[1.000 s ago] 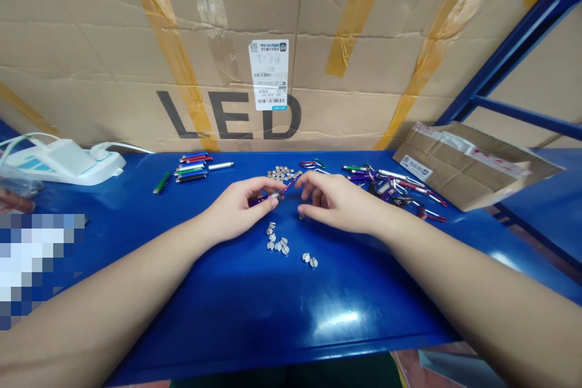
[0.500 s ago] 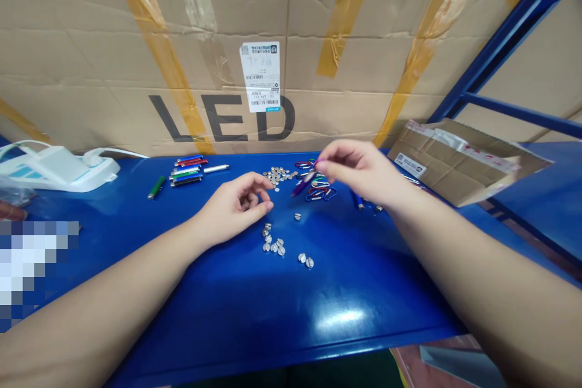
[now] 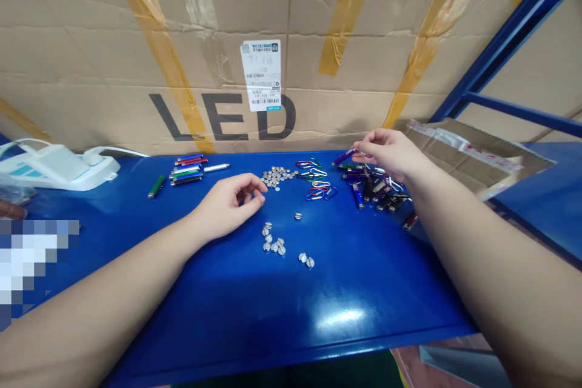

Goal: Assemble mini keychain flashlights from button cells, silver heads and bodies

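My right hand [image 3: 384, 151] pinches a slim purple mini flashlight [image 3: 344, 156] between thumb and fingertips. It hovers over the left edge of a heap of mini flashlights [image 3: 367, 187] in purple, blue, black and green. My left hand [image 3: 239, 201] holds nothing visible, its fingers loosely curled and thumb apart from them. Just beyond its fingertips lies a cluster of small round button cells [image 3: 274, 177]. Between the hands is a group of coloured carabiners [image 3: 314, 177]. Nearer me are several slotted metal caps [image 3: 274, 247], two of them apart at right, and a single cap [image 3: 298, 216].
At the back left lie several flashlights [image 3: 186, 171] side by side, with a green one [image 3: 156, 186] apart. A white power strip [image 3: 97, 173] is at far left. A large cardboard box [image 3: 218, 24] backs the blue table [image 3: 227, 315]; an open carton [image 3: 477, 160] stands at right.
My right hand has moved right with the purple flashlight, from over the carabiners to the flashlight heap. My left hand has shifted slightly left, away from the button cells.
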The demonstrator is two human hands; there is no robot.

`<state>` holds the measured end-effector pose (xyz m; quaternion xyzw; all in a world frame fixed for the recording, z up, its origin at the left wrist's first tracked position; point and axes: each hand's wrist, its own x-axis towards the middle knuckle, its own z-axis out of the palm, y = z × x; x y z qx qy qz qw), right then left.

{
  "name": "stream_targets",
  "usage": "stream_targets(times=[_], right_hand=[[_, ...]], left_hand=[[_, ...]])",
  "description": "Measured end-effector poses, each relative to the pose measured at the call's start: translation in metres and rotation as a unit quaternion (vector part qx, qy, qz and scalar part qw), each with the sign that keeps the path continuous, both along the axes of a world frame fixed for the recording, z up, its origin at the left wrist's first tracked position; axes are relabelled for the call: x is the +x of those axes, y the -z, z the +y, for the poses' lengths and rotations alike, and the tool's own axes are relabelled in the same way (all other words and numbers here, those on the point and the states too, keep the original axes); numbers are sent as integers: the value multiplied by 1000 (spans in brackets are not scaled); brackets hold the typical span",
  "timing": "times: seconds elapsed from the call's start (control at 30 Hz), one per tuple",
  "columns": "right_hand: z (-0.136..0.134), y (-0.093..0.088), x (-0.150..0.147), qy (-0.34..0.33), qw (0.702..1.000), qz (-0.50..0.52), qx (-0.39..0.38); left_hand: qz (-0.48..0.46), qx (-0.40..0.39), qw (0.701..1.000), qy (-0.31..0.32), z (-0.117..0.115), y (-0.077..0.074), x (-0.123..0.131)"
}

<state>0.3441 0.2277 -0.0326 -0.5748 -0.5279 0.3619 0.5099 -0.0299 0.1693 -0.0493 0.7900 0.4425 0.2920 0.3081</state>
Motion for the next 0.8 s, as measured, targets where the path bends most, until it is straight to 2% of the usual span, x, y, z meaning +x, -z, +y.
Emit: stream_targets(times=[0.13,0.23,0.4,0.53,0.63,0.8], right_hand=[[6,9,0,11,997,-53,49],[12,18,8,30,984,-167,60],[17,23,17,47,913,-400,69],[16,20,17,45,887,-455,64],[13,17,15,56,899,-428,77],[1,6,-5,31,963,-260,69]], left_hand=[[2,10,1000,-4,1,0,0],[10,18,1000,-16,2,0,-1],[23,44,998,-42,5,-1,-6],[23,54,996,-63,9,-1,-10],[28,50,996,-68,9,-1,-10],[23,45,997,-50,6,-1,-7]])
